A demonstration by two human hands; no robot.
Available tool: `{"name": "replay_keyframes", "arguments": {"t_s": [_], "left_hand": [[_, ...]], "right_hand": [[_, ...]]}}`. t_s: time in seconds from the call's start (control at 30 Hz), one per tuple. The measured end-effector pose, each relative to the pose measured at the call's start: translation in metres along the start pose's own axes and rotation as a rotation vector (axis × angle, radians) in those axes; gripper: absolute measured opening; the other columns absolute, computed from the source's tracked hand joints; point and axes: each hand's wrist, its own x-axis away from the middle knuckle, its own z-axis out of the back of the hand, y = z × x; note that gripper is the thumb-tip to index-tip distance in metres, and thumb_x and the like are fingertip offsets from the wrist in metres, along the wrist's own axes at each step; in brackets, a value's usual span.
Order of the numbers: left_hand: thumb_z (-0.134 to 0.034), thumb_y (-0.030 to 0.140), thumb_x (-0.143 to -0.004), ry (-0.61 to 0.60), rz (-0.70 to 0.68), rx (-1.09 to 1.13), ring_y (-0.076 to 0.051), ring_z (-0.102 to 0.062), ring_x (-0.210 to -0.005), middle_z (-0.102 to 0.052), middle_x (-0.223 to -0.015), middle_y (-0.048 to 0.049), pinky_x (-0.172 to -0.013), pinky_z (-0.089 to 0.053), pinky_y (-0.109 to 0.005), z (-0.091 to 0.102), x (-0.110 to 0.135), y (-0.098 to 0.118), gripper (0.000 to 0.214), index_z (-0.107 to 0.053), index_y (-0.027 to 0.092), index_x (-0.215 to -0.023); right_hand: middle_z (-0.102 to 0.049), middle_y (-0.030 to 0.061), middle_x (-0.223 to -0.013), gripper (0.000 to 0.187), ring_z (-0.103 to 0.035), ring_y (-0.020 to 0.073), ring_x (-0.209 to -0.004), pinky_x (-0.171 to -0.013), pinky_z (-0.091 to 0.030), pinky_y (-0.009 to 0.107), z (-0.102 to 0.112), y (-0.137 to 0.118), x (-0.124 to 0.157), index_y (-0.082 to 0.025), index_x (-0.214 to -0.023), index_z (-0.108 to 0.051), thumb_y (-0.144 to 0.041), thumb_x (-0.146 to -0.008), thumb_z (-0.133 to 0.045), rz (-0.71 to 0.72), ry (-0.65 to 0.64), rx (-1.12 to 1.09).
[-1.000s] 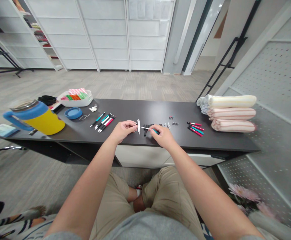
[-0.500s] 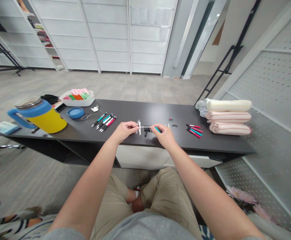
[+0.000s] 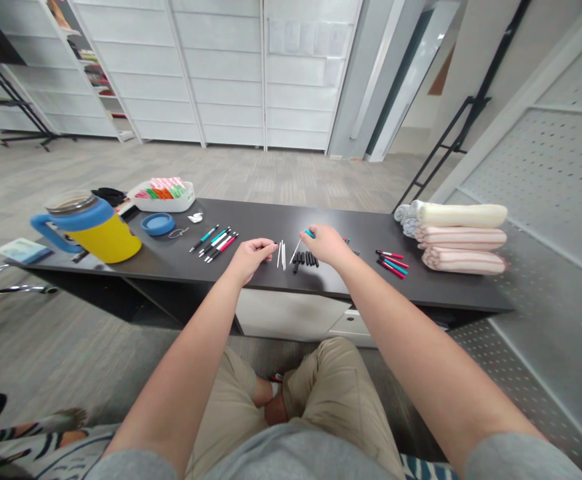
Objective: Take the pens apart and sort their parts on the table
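Observation:
My right hand (image 3: 327, 244) is closed on a teal pen part with a thin white refill (image 3: 303, 243) sticking out toward the table, and it hovers past the row of black pen barrels (image 3: 305, 259). My left hand (image 3: 251, 256) is pinched shut just left of a small bunch of white refills (image 3: 281, 255) lying on the dark table (image 3: 271, 220); what sits in its fingertips is too small to make out. Finished pens lie in a group on the left (image 3: 215, 241) and another on the right (image 3: 391, 261).
A yellow jug with a blue lid (image 3: 91, 230), a blue ring (image 3: 157, 223) and a white tray of coloured items (image 3: 163, 193) stand at the table's left end. Rolled towels (image 3: 458, 237) are stacked at the right end. Small pen parts (image 3: 351, 251) lie near my right hand.
My hands have come apart. The right hand has moved away and to the right with the teal part and refill, while the left stays near the white refills. The camera view shifted slightly.

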Motion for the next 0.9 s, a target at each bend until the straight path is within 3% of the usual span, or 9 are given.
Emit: {"name": "replay_keyframes", "arguments": {"t_s": [0.13, 0.4, 0.57, 0.73, 0.9], "left_hand": [[-0.087, 0.044, -0.074, 0.009, 0.015, -0.003, -0.011, -0.058, -0.066, -0.073, -0.085, -0.0050, -0.066, -0.047, -0.026, 0.000, -0.001, 0.000, 0.034, -0.079, 0.016, -0.090], [-0.086, 0.046, -0.075, 0.022, 0.032, -0.022, -0.011, -0.057, -0.064, -0.071, -0.077, -0.0037, -0.064, -0.047, -0.026, 0.000, -0.002, 0.002, 0.034, -0.079, 0.015, -0.088], [-0.085, 0.046, -0.075, 0.026, 0.036, -0.013, -0.011, -0.058, -0.066, -0.072, -0.080, -0.0040, -0.065, -0.048, -0.026, 0.001, -0.004, -0.001, 0.034, -0.079, 0.016, -0.090], [-0.084, 0.048, -0.076, 0.007, 0.031, 0.003, -0.011, -0.057, -0.066, -0.074, -0.084, -0.0051, -0.065, -0.048, -0.026, 0.002, -0.004, -0.001, 0.036, -0.079, 0.015, -0.091], [-0.083, 0.050, -0.078, -0.027, 0.025, 0.052, -0.012, -0.057, -0.065, -0.069, -0.074, -0.0038, -0.065, -0.048, -0.027, 0.002, -0.004, 0.001, 0.039, -0.079, 0.015, -0.093]], "right_hand": [[-0.076, 0.0160, -0.082, 0.034, -0.070, 0.0271, -0.082, -0.072, -0.046, 0.034, -0.014, -0.010, -0.026, -0.017, -0.080, -0.077, -0.041, -0.096, -0.059, -0.013, -0.184, 0.217], [-0.078, 0.0245, -0.101, 0.028, -0.074, 0.0345, -0.099, -0.082, -0.053, 0.037, -0.048, -0.020, -0.059, -0.013, -0.096, -0.083, -0.037, -0.086, -0.075, -0.063, -0.259, 0.274], [-0.078, 0.0225, -0.100, 0.030, -0.074, 0.0317, -0.098, -0.081, -0.053, 0.035, -0.057, -0.024, -0.063, -0.014, -0.098, -0.082, -0.040, -0.084, -0.077, -0.054, -0.239, 0.270], [-0.079, 0.0203, -0.100, 0.032, -0.072, 0.0273, -0.095, -0.081, -0.051, 0.032, -0.043, -0.025, -0.051, -0.014, -0.099, -0.081, -0.039, -0.096, -0.060, 0.002, -0.124, 0.224], [-0.079, 0.0059, -0.097, 0.030, -0.069, 0.0210, -0.089, -0.081, -0.048, 0.030, -0.026, -0.021, -0.023, -0.022, -0.105, -0.079, -0.039, -0.099, -0.055, 0.203, 0.031, -0.130]]}}
